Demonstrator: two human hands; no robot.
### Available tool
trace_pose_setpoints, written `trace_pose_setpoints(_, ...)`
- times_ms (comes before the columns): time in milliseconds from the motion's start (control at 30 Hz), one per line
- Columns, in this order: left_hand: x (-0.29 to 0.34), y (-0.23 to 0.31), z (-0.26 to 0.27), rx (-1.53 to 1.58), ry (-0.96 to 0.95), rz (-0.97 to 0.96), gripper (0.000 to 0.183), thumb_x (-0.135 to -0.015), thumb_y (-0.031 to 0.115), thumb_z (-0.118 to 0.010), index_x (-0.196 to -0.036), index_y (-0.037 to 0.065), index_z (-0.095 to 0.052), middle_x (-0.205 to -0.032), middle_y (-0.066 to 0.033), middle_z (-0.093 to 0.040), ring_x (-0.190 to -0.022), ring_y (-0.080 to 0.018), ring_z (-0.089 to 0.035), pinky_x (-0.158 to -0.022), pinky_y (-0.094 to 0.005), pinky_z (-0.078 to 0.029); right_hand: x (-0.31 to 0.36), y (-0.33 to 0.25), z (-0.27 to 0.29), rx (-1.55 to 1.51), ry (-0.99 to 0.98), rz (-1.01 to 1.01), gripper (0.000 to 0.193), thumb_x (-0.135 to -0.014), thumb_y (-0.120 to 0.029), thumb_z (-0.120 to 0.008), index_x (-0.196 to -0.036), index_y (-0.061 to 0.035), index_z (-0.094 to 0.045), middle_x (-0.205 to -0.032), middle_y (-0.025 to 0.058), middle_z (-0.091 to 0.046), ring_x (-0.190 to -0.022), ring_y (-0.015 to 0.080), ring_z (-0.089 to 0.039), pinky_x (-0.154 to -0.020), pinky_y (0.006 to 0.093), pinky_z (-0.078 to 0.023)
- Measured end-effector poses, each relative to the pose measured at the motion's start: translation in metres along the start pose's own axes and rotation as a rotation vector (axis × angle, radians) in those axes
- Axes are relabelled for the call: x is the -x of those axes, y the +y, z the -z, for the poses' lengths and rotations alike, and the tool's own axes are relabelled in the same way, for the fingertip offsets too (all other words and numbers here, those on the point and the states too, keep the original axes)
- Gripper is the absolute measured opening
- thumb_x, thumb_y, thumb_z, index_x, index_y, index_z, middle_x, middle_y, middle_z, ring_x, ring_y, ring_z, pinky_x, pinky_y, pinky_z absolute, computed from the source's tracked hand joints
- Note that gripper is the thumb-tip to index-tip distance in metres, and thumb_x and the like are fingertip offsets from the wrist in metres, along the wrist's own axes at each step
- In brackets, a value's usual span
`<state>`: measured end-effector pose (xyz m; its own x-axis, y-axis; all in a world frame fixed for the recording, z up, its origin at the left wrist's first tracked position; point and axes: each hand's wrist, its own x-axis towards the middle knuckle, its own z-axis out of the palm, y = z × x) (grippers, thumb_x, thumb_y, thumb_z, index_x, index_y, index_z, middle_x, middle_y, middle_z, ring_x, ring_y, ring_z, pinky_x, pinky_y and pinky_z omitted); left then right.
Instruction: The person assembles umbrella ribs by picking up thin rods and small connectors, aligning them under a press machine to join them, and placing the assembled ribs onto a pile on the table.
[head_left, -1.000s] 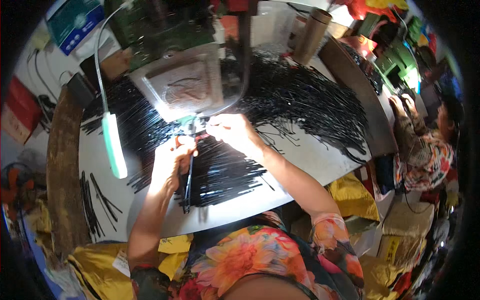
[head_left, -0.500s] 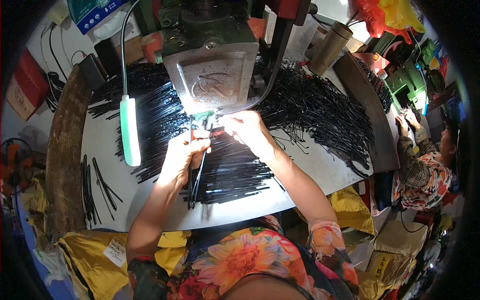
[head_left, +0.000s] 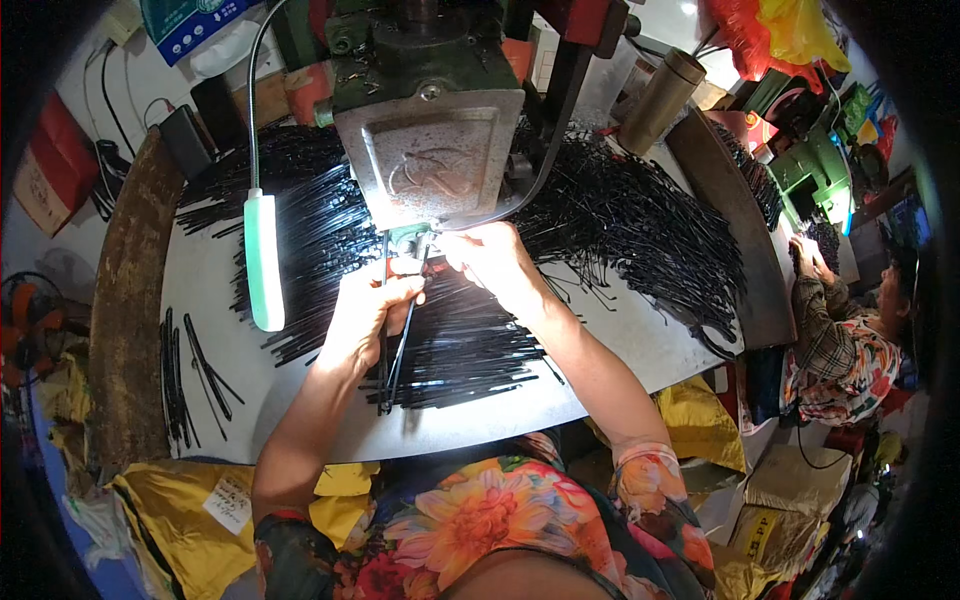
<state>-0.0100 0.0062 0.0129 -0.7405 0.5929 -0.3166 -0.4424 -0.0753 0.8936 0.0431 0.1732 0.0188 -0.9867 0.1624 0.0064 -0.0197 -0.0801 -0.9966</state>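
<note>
Under the head of a green bench press (head_left: 430,150), both my hands work close together in bright light. My left hand (head_left: 378,310) is closed round thin black strips (head_left: 400,358), which stick out above and below its fingers. Their upper ends reach up to the small tooling (head_left: 408,238) at the press's bottom. My right hand (head_left: 488,262) is closed in a pinch beside that tooling, at the top of one strip; its fingertips hide what they grip. Beneath my hands lies a heap of similar black strips (head_left: 470,365).
A larger pile of black strips with bent ends (head_left: 640,220) covers the table's right side. Several loose strips (head_left: 195,380) lie at left. A lamp (head_left: 263,262) hangs left of the press. Wooden edges (head_left: 135,300) border the table. Another person (head_left: 840,340) works at a machine on the right.
My hands and the strips stay nearly in place, with only a slight shift of the whole view. The other person's hands at the right have moved a little.
</note>
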Motion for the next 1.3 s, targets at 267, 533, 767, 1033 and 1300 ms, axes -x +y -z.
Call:
trace_pose_setpoints(267, 0.0, 0.002, -0.003, -0.025, 0.018, 0.021, 0.011, -0.07, 0.005, -0.061, -0.08, 0.002, -0.057, -0.058, -0.0007, -0.054, -0.036, -0.0021, -0.032, -0.032, -0.0168, -0.022, 0.001, -0.002, 0.0, 0.03, 0.016, 0.004, 0.014, -0.076, -0.01, -0.047, -0.065, -0.0027, -0.05, -0.059, -0.0014, -0.046, -0.054, 0.0051, -0.04, -0.047, 0.0188, -0.031)
trace_pose_setpoints(533, 0.001, 0.001, -0.005, -0.021, 0.032, 0.016, 0.008, -0.07, 0.005, -0.06, -0.077, 0.002, -0.057, -0.057, -0.0001, -0.052, -0.036, -0.0029, -0.031, -0.033, -0.0172, -0.021, 0.002, 0.003, -0.002, -0.023, 0.011, 0.03, 0.021, -0.078, -0.017, -0.051, -0.062, -0.0047, -0.052, -0.055, -0.005, -0.043, -0.045, 0.0007, -0.033, -0.039, 0.0156, -0.024)
trace_pose_setpoints(767, 0.001, 0.0, -0.004, -0.06, 0.038, -0.016, 0.008, -0.07, 0.005, -0.06, -0.077, 0.002, -0.057, -0.055, -0.0001, -0.052, -0.035, -0.0034, -0.032, -0.033, -0.0176, -0.022, 0.003, 0.0, -0.004, -0.076, 0.009, -0.074, 0.019, -0.078, -0.017, -0.052, -0.064, -0.0037, -0.052, -0.056, -0.0049, -0.043, -0.045, -0.0001, -0.034, -0.038, 0.0145, -0.023)
trace_pose_setpoints(1033, 0.0, 0.0, -0.006, -0.044, 0.028, -0.015, 0.011, -0.07, 0.005, -0.06, -0.08, 0.001, -0.058, -0.056, -0.0015, -0.053, -0.034, -0.0041, -0.032, -0.032, -0.0181, -0.023, 0.0, 0.007, -0.004, -0.123, 0.017, -0.04, 0.021, -0.079, -0.018, -0.052, -0.064, -0.0034, -0.052, -0.057, -0.0043, -0.044, -0.044, -0.0002, -0.033, -0.037, 0.0145, -0.023)
trace_pose_setpoints(1300, -0.003, -0.007, 0.002, -0.002, 0.019, -0.027, 0.011, -0.07, 0.004, -0.06, -0.08, 0.001, -0.057, -0.057, -0.0012, -0.053, -0.034, -0.0034, -0.031, -0.032, -0.0177, -0.022, 0.004, 0.005, -0.007, -0.084, 0.017, 0.003, 0.016, -0.077, -0.015, -0.051, -0.068, -0.0019, -0.055, -0.058, -0.0048, -0.044, -0.045, -0.0007, -0.033, -0.038, 0.0139, -0.023)
